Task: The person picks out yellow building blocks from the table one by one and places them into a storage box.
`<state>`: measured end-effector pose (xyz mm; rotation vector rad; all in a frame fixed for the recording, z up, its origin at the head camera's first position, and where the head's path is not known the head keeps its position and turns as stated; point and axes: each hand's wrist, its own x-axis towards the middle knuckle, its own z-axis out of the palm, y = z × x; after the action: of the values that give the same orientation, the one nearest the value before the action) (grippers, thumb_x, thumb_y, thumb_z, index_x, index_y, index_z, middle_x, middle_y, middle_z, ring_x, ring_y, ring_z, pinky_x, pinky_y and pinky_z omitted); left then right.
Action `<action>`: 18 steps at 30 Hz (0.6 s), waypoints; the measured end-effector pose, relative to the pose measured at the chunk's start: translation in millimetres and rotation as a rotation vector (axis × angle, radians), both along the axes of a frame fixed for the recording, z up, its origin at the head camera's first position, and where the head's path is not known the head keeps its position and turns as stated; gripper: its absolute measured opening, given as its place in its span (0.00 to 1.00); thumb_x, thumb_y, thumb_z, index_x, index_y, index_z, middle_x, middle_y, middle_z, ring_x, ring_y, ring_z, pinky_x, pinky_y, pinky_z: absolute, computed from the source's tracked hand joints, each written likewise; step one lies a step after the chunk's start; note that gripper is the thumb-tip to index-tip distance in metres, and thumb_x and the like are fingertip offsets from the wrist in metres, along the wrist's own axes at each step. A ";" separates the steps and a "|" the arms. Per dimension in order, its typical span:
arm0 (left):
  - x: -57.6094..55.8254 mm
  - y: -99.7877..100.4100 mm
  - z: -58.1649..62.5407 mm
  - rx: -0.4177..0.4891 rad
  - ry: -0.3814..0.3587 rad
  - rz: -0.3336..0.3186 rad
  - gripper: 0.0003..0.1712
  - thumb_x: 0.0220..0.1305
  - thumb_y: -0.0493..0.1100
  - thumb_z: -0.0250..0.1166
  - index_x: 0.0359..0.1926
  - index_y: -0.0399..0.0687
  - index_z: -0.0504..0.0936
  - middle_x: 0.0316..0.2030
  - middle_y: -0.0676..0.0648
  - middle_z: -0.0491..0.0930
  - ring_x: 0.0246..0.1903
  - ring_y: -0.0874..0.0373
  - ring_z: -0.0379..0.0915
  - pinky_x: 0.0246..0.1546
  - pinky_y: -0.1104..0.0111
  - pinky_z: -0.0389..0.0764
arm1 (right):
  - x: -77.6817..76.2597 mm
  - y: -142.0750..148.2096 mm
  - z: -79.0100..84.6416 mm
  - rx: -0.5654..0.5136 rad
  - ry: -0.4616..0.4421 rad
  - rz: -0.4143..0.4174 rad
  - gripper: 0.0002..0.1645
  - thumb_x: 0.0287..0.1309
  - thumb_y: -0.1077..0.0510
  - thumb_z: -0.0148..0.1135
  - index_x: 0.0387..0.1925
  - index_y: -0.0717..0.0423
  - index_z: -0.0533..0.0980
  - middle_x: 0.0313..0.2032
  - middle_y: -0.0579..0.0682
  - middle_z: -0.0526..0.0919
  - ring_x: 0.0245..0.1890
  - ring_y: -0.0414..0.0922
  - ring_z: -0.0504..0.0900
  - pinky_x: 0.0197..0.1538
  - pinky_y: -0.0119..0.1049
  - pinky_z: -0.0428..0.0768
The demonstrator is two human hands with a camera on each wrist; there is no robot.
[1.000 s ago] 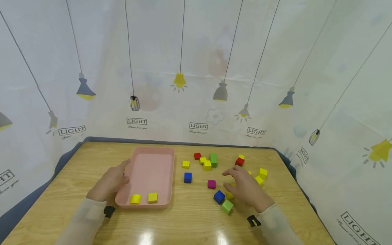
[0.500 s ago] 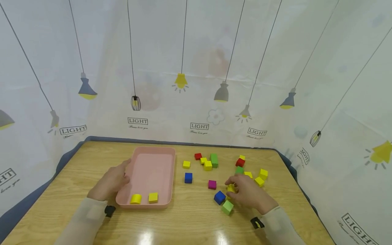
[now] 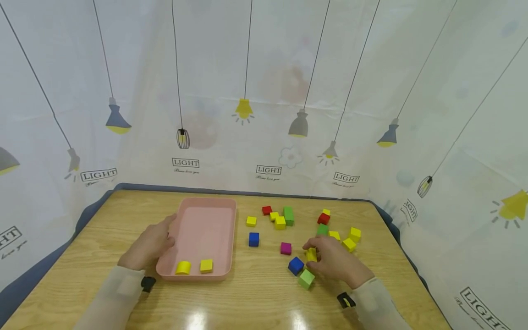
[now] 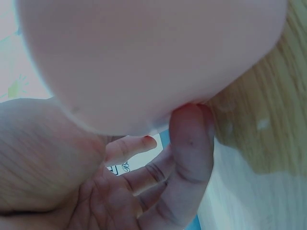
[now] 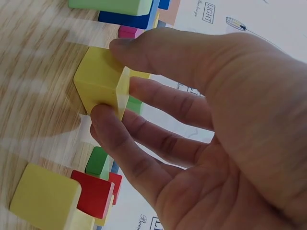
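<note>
Head view: the right hand (image 3: 334, 260), its fingers parted a second ago, now pinches a yellow block (image 3: 311, 255) between thumb and fingers, right of the frame's lower centre. That grasp looks settled, though I cannot tell whether the block has left the table (image 3: 264, 295). Lower left, the left hand (image 3: 147, 245) still grips the pink tray (image 3: 206, 229) at its left rim.

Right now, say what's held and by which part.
The right hand pinches a yellow block by opposite sides; the left hand grips the pink tray by its left edge.
</note>
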<state>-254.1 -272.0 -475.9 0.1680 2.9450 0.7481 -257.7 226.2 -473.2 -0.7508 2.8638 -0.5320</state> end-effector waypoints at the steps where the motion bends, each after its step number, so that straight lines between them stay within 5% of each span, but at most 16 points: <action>1: 0.1 0.0 0.1 -0.001 0.001 -0.002 0.40 0.69 0.34 0.61 0.75 0.29 0.51 0.53 0.26 0.76 0.45 0.44 0.78 0.51 0.44 0.76 | 0.1 0.1 0.0 0.001 -0.002 -0.004 0.24 0.55 0.53 0.75 0.53 0.52 0.80 0.43 0.44 0.79 0.37 0.46 0.74 0.41 0.40 0.75; 9: -0.8 -0.2 -0.6 -0.022 0.008 -0.004 0.40 0.69 0.34 0.61 0.75 0.29 0.52 0.52 0.27 0.77 0.45 0.42 0.78 0.50 0.45 0.77 | 0.9 -2.3 -0.1 0.011 0.018 -0.026 0.29 0.54 0.53 0.76 0.57 0.56 0.78 0.51 0.48 0.80 0.42 0.44 0.75 0.48 0.42 0.77; 18: -2.2 -1.1 -3.5 -0.025 0.016 -0.005 0.40 0.69 0.34 0.61 0.75 0.30 0.52 0.52 0.27 0.77 0.45 0.42 0.78 0.51 0.45 0.77 | 0.8 -3.3 0.0 0.022 0.017 -0.054 0.29 0.53 0.52 0.76 0.56 0.57 0.79 0.48 0.48 0.80 0.40 0.42 0.75 0.45 0.39 0.78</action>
<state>-256.3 -273.1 -479.4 0.1804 2.9668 0.7121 -256.9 222.9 -473.2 -0.6800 2.9078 -0.5030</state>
